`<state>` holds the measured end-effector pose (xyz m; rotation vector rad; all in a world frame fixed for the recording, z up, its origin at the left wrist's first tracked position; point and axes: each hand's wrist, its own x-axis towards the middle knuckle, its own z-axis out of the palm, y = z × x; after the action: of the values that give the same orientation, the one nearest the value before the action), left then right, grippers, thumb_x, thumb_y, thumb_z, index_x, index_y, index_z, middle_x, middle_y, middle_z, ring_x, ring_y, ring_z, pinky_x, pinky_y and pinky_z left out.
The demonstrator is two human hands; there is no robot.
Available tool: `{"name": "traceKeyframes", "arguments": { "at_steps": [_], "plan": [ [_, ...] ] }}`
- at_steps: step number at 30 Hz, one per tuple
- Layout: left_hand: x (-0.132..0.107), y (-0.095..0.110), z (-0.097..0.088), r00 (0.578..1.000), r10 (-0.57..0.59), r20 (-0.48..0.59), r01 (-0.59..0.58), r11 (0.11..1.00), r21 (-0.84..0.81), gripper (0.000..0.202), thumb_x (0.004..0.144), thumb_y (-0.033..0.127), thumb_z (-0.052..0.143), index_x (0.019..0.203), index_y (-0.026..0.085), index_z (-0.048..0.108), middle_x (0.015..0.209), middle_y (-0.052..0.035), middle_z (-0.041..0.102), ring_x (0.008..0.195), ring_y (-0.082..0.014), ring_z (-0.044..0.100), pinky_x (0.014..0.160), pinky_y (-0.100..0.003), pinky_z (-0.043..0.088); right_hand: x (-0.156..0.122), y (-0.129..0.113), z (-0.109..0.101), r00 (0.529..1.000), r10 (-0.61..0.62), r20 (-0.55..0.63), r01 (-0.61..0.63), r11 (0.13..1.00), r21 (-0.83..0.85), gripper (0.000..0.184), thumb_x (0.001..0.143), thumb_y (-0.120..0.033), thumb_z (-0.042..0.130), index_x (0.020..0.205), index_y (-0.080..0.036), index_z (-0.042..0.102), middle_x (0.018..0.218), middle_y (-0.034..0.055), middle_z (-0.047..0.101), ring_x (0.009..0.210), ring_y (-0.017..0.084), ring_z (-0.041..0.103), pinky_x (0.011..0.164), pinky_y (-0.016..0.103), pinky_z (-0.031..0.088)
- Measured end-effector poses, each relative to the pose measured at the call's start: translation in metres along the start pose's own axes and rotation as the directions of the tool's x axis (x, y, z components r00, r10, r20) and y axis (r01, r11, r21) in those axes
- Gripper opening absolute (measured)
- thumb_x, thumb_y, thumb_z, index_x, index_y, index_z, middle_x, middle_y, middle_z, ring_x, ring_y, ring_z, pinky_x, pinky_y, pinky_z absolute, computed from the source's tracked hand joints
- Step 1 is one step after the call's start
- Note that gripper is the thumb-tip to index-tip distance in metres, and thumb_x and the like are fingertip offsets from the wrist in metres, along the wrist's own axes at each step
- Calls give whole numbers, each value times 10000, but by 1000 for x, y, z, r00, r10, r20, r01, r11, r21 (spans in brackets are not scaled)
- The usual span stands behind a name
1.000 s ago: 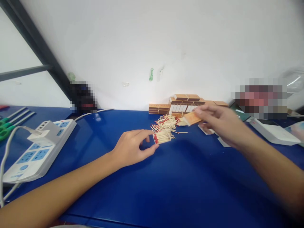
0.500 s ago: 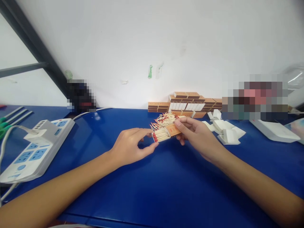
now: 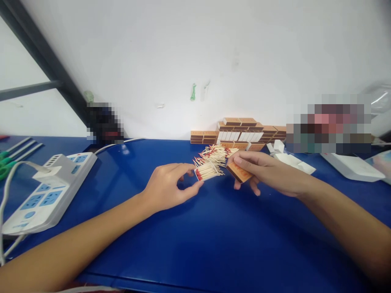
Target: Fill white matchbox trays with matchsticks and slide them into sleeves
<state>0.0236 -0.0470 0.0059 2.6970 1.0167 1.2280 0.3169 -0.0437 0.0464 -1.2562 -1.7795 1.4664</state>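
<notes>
My left hand (image 3: 168, 188) pinches a white matchbox tray full of red-tipped matches (image 3: 207, 172) between thumb and fingers, just above the blue table (image 3: 195, 236). Just to its right, my right hand (image 3: 265, 173) grips an orange matchbox sleeve (image 3: 240, 172), tilted and a short gap away from the tray. Behind both lies a loose heap of matches (image 3: 214, 155).
Stacked orange matchboxes (image 3: 241, 132) line the wall at the back. White empty trays (image 3: 288, 156) lie at the right, beside a white box (image 3: 352, 167). A white power strip (image 3: 49, 191) with cables and green-handled scissors (image 3: 9, 158) occupy the left.
My right hand brought the sleeve from the back right up against the filled tray, then drew it slightly away and tilted it. The left hand has kept holding the tray in place.
</notes>
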Motion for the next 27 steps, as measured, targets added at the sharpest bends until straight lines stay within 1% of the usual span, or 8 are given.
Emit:
{"name": "traceKeyframes", "arguments": {
  "at_steps": [2,4,7,12,17,21,24,27],
  "plan": [
    [0,1,0,1000,0,25,0,1000,-6,270,889,376,745,1076,185,707,875,23,759,595,-84,621,581,-227,525,-2,-1,3,998,24,51,-26,999,31,552,936,-665,612,1289,-240,589,850,55,655,747,222,699,416,252,479],
    [1,1,-1,999,-1,33,2,1000,-8,262,890,373,742,1067,183,708,871,22,758,595,-87,623,580,-228,526,-3,-4,8,998,15,58,-16,1000,23,607,921,-629,663,1379,-252,533,827,32,635,740,211,685,419,243,476],
    [1,1,0,1000,3,29,-2,1000,-10,255,892,364,738,1069,182,709,873,20,759,594,-88,624,578,-230,527,-3,-6,11,1000,-30,0,30,1000,-4,588,895,-584,725,1340,-234,569,831,23,626,699,158,611,455,226,445],
    [0,-1,0,999,4,43,-2,1000,-26,290,890,374,744,1110,187,707,911,15,767,638,-89,653,596,-226,539,2,2,13,998,-58,-20,58,998,19,452,947,-610,643,1174,-219,661,751,-7,569,590,98,474,450,213,340],
    [-2,0,1,999,19,39,-17,999,-39,296,885,365,749,1113,180,711,929,5,774,650,-96,667,593,-229,546,8,9,29,987,-74,-142,86,993,81,432,958,-607,630,1110,-203,641,666,-24,559,548,101,481,449,220,344],
    [-2,1,1,998,43,37,-42,998,-38,292,889,362,752,1114,179,712,893,5,773,649,-104,680,595,-230,551,9,10,45,983,-97,-154,113,988,101,413,988,-605,581,1092,-206,601,656,-33,568,538,103,505,459,223,380],
    [-2,2,1,997,75,30,-74,997,-29,288,897,358,749,1117,176,707,901,-4,779,680,-116,702,599,-227,552,7,9,53,979,-124,-160,139,986,91,414,1010,-607,538,1125,-212,583,655,-39,580,534,102,516,468,220,410],
    [-1,3,0,996,86,32,-86,996,0,280,893,368,748,1086,169,709,857,-4,768,670,-126,698,601,-242,553,4,6,58,958,-155,-240,167,985,34,404,998,-587,575,1166,-220,579,647,-43,594,538,108,543,472,217,435]
  ]
}}
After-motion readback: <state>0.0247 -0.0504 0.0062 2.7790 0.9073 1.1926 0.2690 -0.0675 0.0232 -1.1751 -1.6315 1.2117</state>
